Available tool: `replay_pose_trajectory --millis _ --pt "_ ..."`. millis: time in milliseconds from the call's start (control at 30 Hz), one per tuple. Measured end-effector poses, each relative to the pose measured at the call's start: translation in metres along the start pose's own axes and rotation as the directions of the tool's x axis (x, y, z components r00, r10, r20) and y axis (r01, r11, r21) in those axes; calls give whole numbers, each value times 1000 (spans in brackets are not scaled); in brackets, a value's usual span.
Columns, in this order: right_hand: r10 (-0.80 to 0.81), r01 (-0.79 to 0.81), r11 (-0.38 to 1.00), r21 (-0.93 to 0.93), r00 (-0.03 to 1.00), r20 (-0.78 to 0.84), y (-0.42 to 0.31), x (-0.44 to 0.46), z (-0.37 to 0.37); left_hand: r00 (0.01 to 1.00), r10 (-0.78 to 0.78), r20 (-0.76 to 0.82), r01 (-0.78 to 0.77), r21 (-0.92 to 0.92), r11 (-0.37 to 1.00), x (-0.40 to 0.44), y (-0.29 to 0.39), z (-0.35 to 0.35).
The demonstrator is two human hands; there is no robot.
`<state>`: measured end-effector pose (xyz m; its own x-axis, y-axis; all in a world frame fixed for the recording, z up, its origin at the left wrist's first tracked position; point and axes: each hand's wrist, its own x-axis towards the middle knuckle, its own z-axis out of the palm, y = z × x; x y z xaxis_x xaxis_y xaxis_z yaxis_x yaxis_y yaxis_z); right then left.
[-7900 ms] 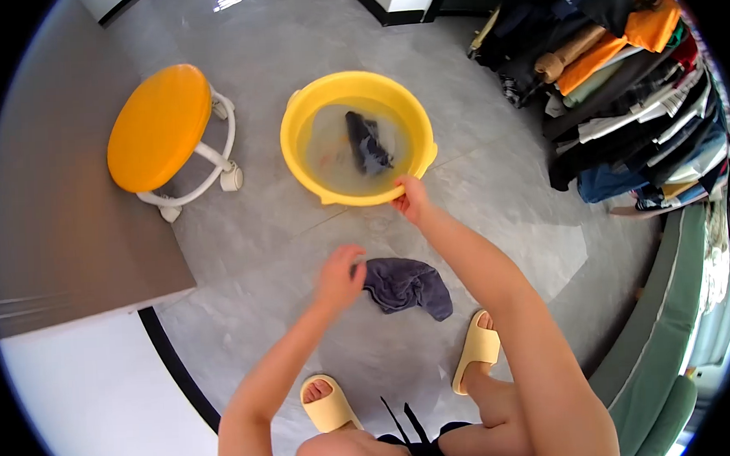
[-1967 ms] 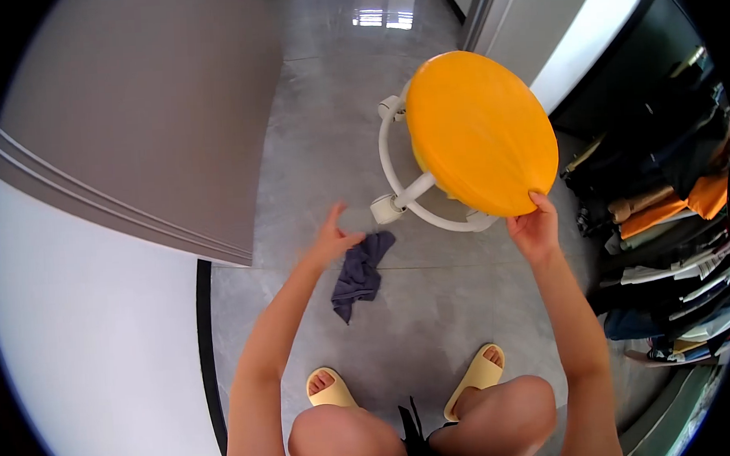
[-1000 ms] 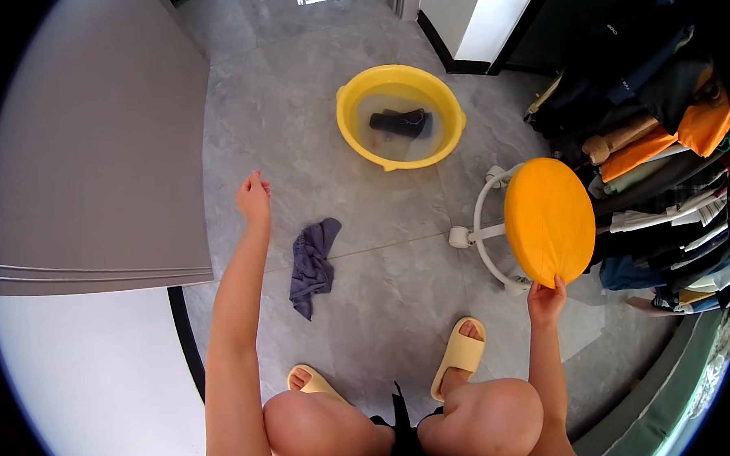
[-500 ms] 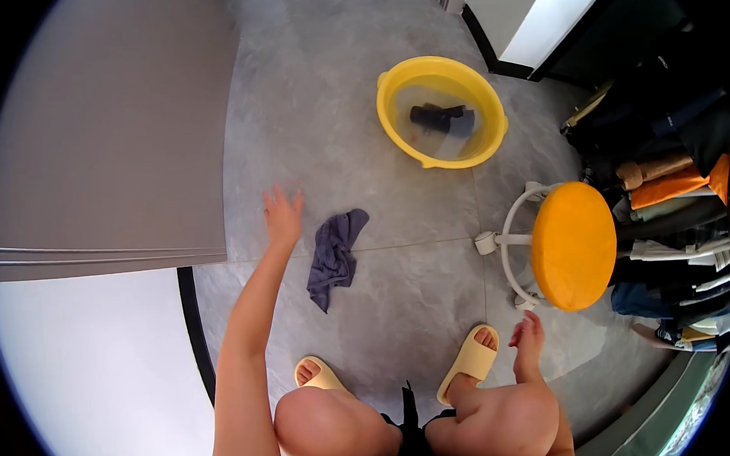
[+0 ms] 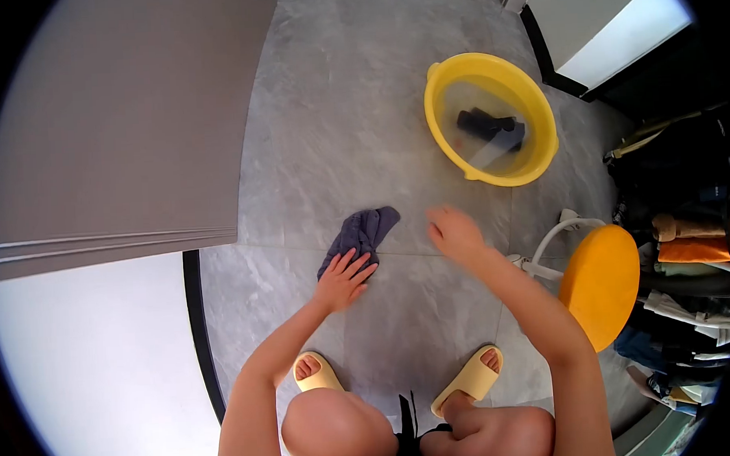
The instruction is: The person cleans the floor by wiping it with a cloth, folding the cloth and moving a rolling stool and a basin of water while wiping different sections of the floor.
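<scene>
A crumpled dark purple-grey cloth [image 5: 363, 230] lies on the tiled floor in front of me. My left hand [image 5: 343, 283] is over its near end, fingers spread, palm down and not closed on it. Off to the right of the cloth, my right hand [image 5: 456, 234] hovers with its fingers curled together, slightly blurred, and nothing shows in it. Beyond that hand stands a yellow basin [image 5: 550, 142] containing cloudy water, with dark cloth items [image 5: 487, 125] lying in it.
An orange-topped stool [image 5: 604, 287] with a white base stands at the right, partly behind my right arm. Folded and hanging clothes [image 5: 692, 250] fill the right edge. A grey cabinet [image 5: 116, 125] borders the left. My feet wear yellow slippers [image 5: 468, 378].
My left hand has moved right and nearer to me, onto the cloth. My right hand has swung forward and inward from beside my knee. The view has shifted slightly left.
</scene>
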<state>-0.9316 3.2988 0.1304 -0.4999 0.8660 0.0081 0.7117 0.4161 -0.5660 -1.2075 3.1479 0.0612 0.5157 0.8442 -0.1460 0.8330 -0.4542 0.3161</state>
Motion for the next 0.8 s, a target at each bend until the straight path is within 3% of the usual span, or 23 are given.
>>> replay_pose_trajectory --millis 33,67,133,233,300,367,433,533,600,700,800 --pt "33 -33 999 25 999 11 2 8 3 999 45 12 -45 5 999 7 -11 -7" --pt "182 -203 950 236 978 105 8 13 10 995 101 10 -101 -11 995 16 -23 -13" --pt "388 -534 645 547 845 367 17 15 20 977 212 3 -211 -52 976 35 -43 -20" --pt "567 -648 206 733 690 450 22 8 20 954 292 -63 -297 -109 949 82 -74 -23" --pt "681 -573 44 819 617 395 35 7 11 929 319 -186 -337 -74 939 125 -100 -27" --pt "756 -433 -107 895 550 356 45 12 -4 910 227 -347 -263 -60 963 170 -123 -27" --pt "797 -236 -247 940 503 336 49 27 -23 830 86 -552 -209 -165 964 213 -137 -44" --pt "750 -117 -357 927 554 360 75 38 -31 825 -114 -553 -119 -366 923 239 -122 -64" --pt "779 -112 -341 933 522 347 75 44 -29 807 53 -588 -292 -320 901 232 -89 -55" --pt "775 -79 -344 936 539 330 77 46 -29 873 149 -464 -375 -445 813 168 -13 -41" --pt "776 -83 -316 945 551 307 79 51 -40 912 381 -152 -410 -365 836 113 40 -15"
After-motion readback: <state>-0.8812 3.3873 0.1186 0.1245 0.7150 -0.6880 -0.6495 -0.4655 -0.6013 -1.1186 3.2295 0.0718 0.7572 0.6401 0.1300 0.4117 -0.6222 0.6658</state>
